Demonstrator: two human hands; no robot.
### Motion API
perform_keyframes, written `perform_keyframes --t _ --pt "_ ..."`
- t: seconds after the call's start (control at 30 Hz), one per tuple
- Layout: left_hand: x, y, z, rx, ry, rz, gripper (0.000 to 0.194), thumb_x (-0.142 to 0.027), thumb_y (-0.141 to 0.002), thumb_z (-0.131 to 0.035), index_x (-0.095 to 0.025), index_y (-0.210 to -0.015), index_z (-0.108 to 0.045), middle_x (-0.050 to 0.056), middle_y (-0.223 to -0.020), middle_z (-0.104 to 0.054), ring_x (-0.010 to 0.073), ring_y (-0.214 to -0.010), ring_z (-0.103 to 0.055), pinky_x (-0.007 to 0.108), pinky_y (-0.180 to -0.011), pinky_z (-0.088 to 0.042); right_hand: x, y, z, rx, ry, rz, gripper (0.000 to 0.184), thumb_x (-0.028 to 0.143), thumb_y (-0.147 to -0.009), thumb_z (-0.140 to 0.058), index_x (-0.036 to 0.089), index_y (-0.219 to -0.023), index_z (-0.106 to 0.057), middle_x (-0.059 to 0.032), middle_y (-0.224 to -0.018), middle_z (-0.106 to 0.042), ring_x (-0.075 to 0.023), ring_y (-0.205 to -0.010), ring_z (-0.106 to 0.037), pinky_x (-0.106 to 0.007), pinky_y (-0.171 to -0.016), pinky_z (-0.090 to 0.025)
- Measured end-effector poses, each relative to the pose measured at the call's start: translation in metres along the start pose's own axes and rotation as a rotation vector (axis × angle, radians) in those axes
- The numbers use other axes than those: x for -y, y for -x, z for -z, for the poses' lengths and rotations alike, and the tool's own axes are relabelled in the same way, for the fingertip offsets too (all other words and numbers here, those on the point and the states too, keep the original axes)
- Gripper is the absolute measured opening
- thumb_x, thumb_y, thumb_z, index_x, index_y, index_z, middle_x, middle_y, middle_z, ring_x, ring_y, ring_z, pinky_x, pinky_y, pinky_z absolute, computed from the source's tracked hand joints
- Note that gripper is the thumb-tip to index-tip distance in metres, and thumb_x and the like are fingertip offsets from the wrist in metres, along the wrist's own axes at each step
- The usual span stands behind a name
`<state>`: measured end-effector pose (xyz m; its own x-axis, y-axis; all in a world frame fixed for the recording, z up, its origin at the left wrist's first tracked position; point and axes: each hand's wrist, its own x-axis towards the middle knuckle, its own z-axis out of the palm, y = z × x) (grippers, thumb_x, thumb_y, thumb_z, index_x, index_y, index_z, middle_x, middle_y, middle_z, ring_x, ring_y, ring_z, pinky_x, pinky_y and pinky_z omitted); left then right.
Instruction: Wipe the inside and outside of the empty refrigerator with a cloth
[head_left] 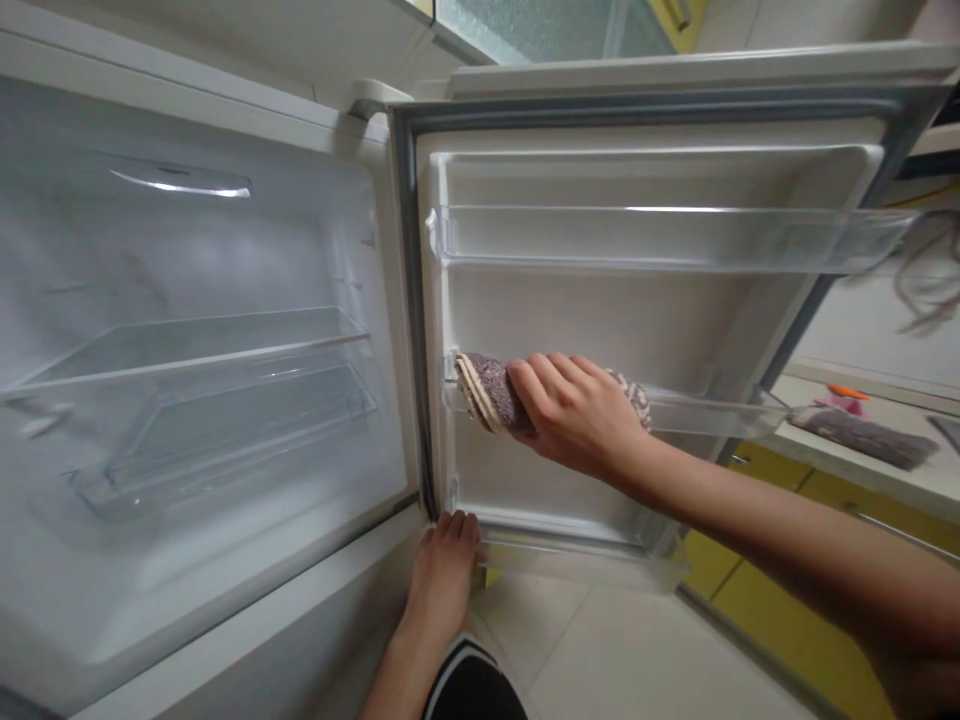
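Note:
In the head view, my right hand [574,410] is closed around a folded grey-brown cloth [491,392] with a cream striped edge. The cloth lies against the clear middle shelf [697,415] of the open fridge door [570,310], towards its hinge side. Lower down, my left hand [448,560] has its fingers curled over the hinge-side end of the clear bottom door shelf [577,560]. Its fingertips are partly hidden. A clear top shelf [637,240] spans the door above my right hand.
To the left is the lit fridge compartment [225,260] with a glass shelf [210,340] and a clear drawer [240,430]. On the right, a counter [825,395] bears another dark cloth [862,437] and an orange-handled item [847,393]. Yellow cabinets [787,600] stand beneath it.

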<state>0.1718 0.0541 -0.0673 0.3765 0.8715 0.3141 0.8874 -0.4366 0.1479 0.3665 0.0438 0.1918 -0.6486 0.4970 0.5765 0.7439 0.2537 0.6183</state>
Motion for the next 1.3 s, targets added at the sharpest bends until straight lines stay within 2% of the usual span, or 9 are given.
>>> perform_keyframes --t 0.17,0.3,0.43,0.53,0.67,0.83,0.97,1.1,1.3 --pt "0.0 0.002 0.0 -0.007 0.006 -0.001 0.032 -0.009 -0.094 -0.071 -0.021 -0.124 -0.07 0.007 -0.123 -0.075 0.0279 -0.121 -0.068 0.041 -0.099 -0.056 -0.041 0.05 0.005 0.008 -0.002 -0.063 0.034 0.048 -0.102 -0.063 0.016 -0.112 -0.067 -0.0137 -0.096 -0.069 -0.027 -0.088 -0.058 -0.039 -0.078 -0.036" --pt "0.0 0.006 -0.003 -0.057 0.045 -0.03 0.027 -0.014 -0.095 -0.075 -0.022 -0.12 -0.071 0.005 -0.116 -0.074 0.0273 -0.116 -0.068 0.041 -0.098 -0.057 -0.072 0.094 0.013 -0.02 0.033 -0.111 0.041 0.055 -0.102 -0.066 0.017 -0.115 -0.069 -0.016 -0.094 -0.072 -0.0296 -0.086 -0.062 -0.042 -0.078 -0.042" --pt "0.0 0.006 -0.008 -0.072 0.066 -0.047 0.023 -0.014 -0.093 -0.079 -0.023 -0.113 -0.073 0.003 -0.111 -0.074 0.0273 -0.112 -0.068 0.042 -0.096 -0.061 -0.083 0.115 0.016 -0.048 0.007 -0.187 0.04 0.06 -0.1 -0.067 0.022 -0.109 -0.071 -0.018 -0.09 -0.071 -0.0329 -0.082 -0.063 -0.045 -0.075 -0.041" --pt "-0.001 0.005 -0.011 -0.078 0.056 -0.045 0.022 -0.012 -0.093 -0.079 -0.022 -0.112 -0.074 0.003 -0.112 -0.075 0.0281 -0.112 -0.07 0.044 -0.094 -0.063 -0.075 0.107 0.015 -0.018 0.001 -0.282 0.042 0.064 -0.097 -0.066 0.022 -0.103 -0.069 -0.0174 -0.089 -0.07 -0.0329 -0.081 -0.062 -0.044 -0.074 -0.039" --pt "-0.005 0.004 -0.012 -0.093 0.008 -0.058 0.027 -0.009 -0.096 -0.074 -0.02 -0.12 -0.075 0.006 -0.119 -0.077 0.0287 -0.116 -0.071 0.043 -0.095 -0.065 -0.045 0.076 0.01 0.007 0.077 -0.272 0.04 0.061 -0.097 -0.063 0.021 -0.103 -0.067 -0.0143 -0.092 -0.07 -0.0298 -0.085 -0.061 -0.04 -0.075 -0.039" --pt "-0.012 0.004 -0.002 -0.019 -0.044 -0.019 0.037 -0.004 -0.095 -0.072 -0.017 -0.129 -0.074 0.009 -0.122 -0.078 0.0298 -0.118 -0.072 0.044 -0.099 -0.064 0.012 0.016 -0.003 -0.044 0.137 -0.191 0.02 0.04 -0.102 -0.058 0.02 -0.103 -0.063 -0.0126 -0.097 -0.069 -0.027 -0.089 -0.055 -0.039 -0.08 -0.035" --pt "-0.018 0.004 0.015 0.079 -0.023 0.04 0.03 -0.008 -0.097 -0.071 -0.017 -0.126 -0.074 0.009 -0.122 -0.077 0.0311 -0.121 -0.071 0.046 -0.101 -0.063 0.041 -0.014 -0.009 -0.103 0.101 -0.129 0.016 0.024 -0.109 -0.046 0.019 -0.107 -0.061 -0.0109 -0.097 -0.066 -0.0253 -0.091 -0.052 -0.04 -0.08 -0.032" --pt "-0.022 0.003 0.026 0.144 -0.029 0.097 0.023 -0.012 -0.101 -0.068 -0.017 -0.123 -0.073 0.009 -0.121 -0.077 0.0316 -0.123 -0.071 0.047 -0.101 -0.061 0.036 -0.007 -0.012 -0.214 0.097 -0.05 0.025 0.019 -0.112 -0.043 0.015 -0.13 -0.06 -0.0085 -0.099 -0.066 -0.0225 -0.091 -0.051 -0.038 -0.082 -0.032" --pt "-0.019 0.002 0.023 0.164 -0.024 0.093 0.025 -0.016 -0.101 -0.07 -0.016 -0.126 -0.073 0.01 -0.121 -0.077 0.0312 -0.125 -0.07 0.045 -0.104 -0.059 -0.011 0.04 -0.009 -0.288 0.102 -0.064 0.028 0.039 -0.109 -0.055 0.013 -0.114 -0.063 -0.0081 -0.092 -0.065 -0.022 -0.084 -0.05 -0.038 -0.078 -0.031"
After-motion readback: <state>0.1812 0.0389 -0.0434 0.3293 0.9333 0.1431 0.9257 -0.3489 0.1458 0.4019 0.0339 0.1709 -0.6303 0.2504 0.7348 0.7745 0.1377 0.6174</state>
